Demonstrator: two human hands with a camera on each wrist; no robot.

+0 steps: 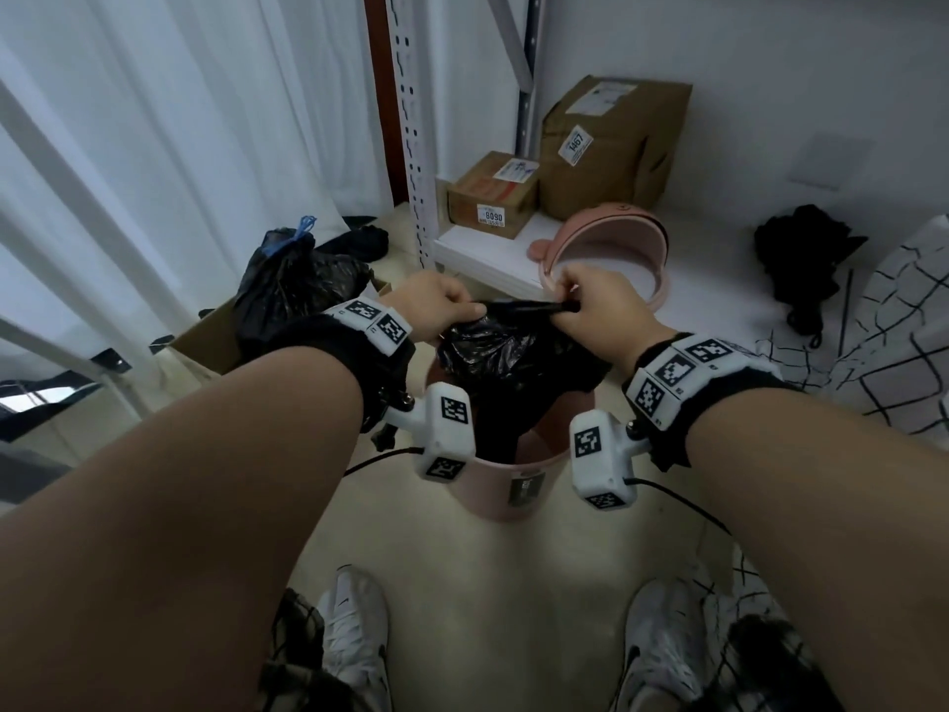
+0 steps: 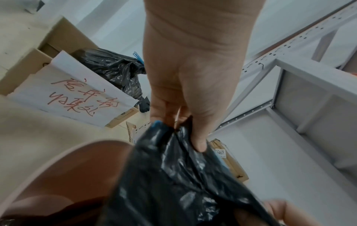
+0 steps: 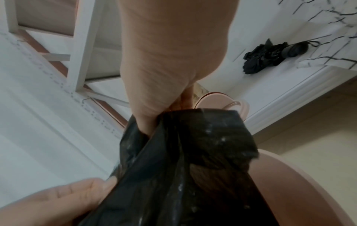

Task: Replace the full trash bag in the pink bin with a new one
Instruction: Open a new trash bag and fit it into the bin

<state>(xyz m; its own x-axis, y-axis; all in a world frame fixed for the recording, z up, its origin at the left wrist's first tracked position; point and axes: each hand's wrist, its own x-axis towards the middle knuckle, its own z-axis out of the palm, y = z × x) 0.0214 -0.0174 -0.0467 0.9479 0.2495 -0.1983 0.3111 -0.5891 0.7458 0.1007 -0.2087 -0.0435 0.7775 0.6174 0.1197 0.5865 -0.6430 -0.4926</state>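
The pink bin (image 1: 506, 488) stands on the floor between my feet. A black trash bag (image 1: 506, 346) hangs over its mouth, its lower part down inside. My left hand (image 1: 441, 305) pinches the bag's top edge on the left, and my right hand (image 1: 595, 298) grips the stretched edge on the right. In the left wrist view, thumb and fingers of my left hand (image 2: 185, 122) clamp the crinkled bag (image 2: 173, 175) above the bin rim (image 2: 63, 154). In the right wrist view, my right hand (image 3: 154, 110) grips the bag (image 3: 183, 152).
The bin's pink lid (image 1: 611, 249) leans on the low white shelf (image 1: 493, 249) behind. A tied full black bag (image 1: 295, 280) sits in a cardboard box (image 1: 205, 336) at left. Brown parcels (image 1: 611, 146) stand on the shelf, and a black umbrella (image 1: 806, 259) lies at right.
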